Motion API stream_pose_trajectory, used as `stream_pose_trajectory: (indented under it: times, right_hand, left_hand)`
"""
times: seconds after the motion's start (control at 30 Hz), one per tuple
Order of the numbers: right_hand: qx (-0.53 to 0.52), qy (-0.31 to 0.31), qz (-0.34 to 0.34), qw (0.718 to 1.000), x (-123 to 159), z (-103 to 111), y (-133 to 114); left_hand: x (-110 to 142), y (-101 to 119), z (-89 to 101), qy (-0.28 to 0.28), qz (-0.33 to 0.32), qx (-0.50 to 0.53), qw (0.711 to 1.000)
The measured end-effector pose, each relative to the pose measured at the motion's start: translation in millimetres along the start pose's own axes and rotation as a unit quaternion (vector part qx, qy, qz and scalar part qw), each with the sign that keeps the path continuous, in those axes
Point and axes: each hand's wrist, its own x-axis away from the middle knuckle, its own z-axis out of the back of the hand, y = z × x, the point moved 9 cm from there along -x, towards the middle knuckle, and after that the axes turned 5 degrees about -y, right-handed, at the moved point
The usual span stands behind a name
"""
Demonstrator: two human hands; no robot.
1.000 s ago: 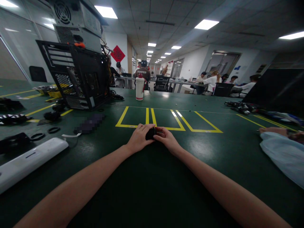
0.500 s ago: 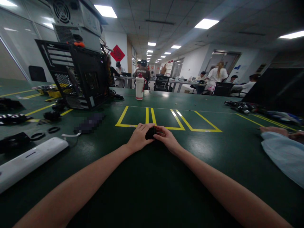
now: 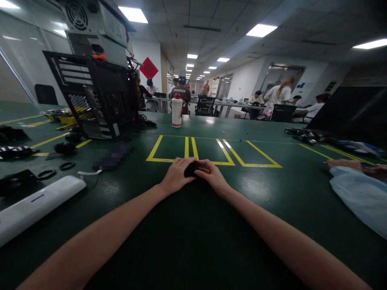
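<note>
Between my two hands is a small black object (image 3: pixel 190 170), rounded in outline; its kind I cannot make out. My left hand (image 3: pixel 176 175) is closed around its left side, the fingers bent over the top and partly hiding it. From the right, my right hand (image 3: pixel 210 175) grips it with thumb and fingertips. Both hands are low over the green table (image 3: pixel 193 241), just in front of the yellow tape outlines (image 3: pixel 211 163). Whether the object touches the table is hidden.
On the left stand a black computer case (image 3: pixel 99 94), a white elongated device (image 3: pixel 42 207) and black rings (image 3: pixel 67 165). A white cup (image 3: pixel 177 112) is farther back. At right are a co-worker's blue sleeve (image 3: pixel 358 193) and a heap of cables (image 3: pixel 302 136). People sit in the background.
My hands keep their hold on the black object, with barely any movement. The whole view has shifted very slightly. A standing person in the background has shifted a little to the right.
</note>
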Motion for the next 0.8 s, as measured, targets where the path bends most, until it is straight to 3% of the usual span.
stream_pose_trajectory:
  times: [0.17, 0.33, 0.67, 0.8]
  right_hand:
    - [-0.008, -0.005, -0.025, 1.000, -0.5, -1.7, 4.2]
    - [-0.009, -0.003, 0.008, 1.000, 1.6, -2.9, -2.4]
    - [0.001, 0.002, -0.015, 1.000, 1.5, -1.9, 2.5]
    - [-0.008, -0.001, 0.006, 1.000, 3.2, -3.8, -2.7]
  left_hand:
    - [-0.1, 0.0, 0.4, -0.001, 0.003, 0.001, 1.000]
    - [-0.6, 0.0, 0.7, -0.004, 0.004, -0.004, 1.000]
    - [-1.1, -0.5, 0.7, 0.003, 0.013, -0.002, 1.000]
    - [-1.2, -1.1, 0.6, 0.003, 0.011, 0.002, 1.000]
